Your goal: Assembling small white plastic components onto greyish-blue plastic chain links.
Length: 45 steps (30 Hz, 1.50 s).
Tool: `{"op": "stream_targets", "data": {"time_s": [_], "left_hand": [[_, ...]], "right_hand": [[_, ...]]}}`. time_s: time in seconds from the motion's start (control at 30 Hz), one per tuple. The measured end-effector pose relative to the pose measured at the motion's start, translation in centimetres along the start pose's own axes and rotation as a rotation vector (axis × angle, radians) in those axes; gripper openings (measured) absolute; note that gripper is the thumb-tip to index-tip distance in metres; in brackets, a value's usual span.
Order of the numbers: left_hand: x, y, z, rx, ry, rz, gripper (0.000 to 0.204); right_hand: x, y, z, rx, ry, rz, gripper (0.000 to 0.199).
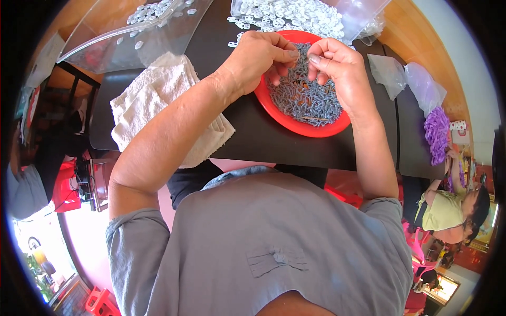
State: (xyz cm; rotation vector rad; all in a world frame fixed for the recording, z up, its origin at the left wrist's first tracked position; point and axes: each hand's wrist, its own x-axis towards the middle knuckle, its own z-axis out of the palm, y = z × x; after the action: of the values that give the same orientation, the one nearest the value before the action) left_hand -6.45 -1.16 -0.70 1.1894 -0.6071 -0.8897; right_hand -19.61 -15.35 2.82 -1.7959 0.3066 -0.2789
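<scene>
My left hand (262, 59) is closed above the left rim of a red basin (295, 127), its thumb and fingertips pressed together. Over the basin's right side, my right hand (338, 67) also makes a pinch, with its fingertips facing the left ones and a small gap between. Whatever either hand pinches is too small to make out. Heaped in the basin are many small grey-blue pieces, slim and screw-like (311, 104). Just behind the basin lies a pile of small white plastic pieces with holes (295, 16), some spilled onto the dark table (253, 139).
A folded whitish cloth (153, 95) lies under my left forearm. At the far left stands a clear plastic bin (174, 42) with white pieces. Clear bags (421, 87) and a purple bundle (436, 134) lie at the right, near another person in a yellow-green top (445, 210).
</scene>
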Motion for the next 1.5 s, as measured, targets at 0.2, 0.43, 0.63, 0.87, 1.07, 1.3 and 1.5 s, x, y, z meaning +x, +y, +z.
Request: {"op": "stream_targets", "data": {"time_s": [0.2, 0.43, 0.63, 0.87, 1.07, 1.3, 1.5], "left_hand": [[0.1, 0.0, 0.1, -0.02, 0.0, -0.021, 0.011], [-0.3, 0.1, 0.5, -0.064, -0.026, -0.042, 0.011], [-0.5, 0.3, 0.6, -0.035, -0.045, -0.063, 0.014], [-0.7, 0.2, 0.8, -0.051, -0.041, -0.051, 0.017], [-0.7, 0.1, 0.9, -0.04, -0.033, -0.036, 0.018], [-0.9, 0.2, 1.3, -0.015, -0.019, -0.035, 0.018], [-1.0, 0.3, 1.3, -0.018, -0.015, -0.027, 0.018]], "right_hand": [[0.0, 0.8, -0.3, -0.063, 0.016, -0.081, 0.015], [-0.4, 1.2, 0.7, -0.145, 0.107, -0.189, 0.017], [-0.6, 1.2, 1.0, -0.268, 0.15, -0.308, 0.017], [-0.4, 1.7, 1.3, -0.365, 0.186, -0.46, 0.018], [-0.3, 1.5, 1.3, -0.46, 0.181, -0.583, 0.02], [-0.6, 1.0, 1.4, -0.495, 0.166, -0.556, 0.021], [-0.6, 1.0, 1.6, -0.485, 0.155, -0.549, 0.021]]}}
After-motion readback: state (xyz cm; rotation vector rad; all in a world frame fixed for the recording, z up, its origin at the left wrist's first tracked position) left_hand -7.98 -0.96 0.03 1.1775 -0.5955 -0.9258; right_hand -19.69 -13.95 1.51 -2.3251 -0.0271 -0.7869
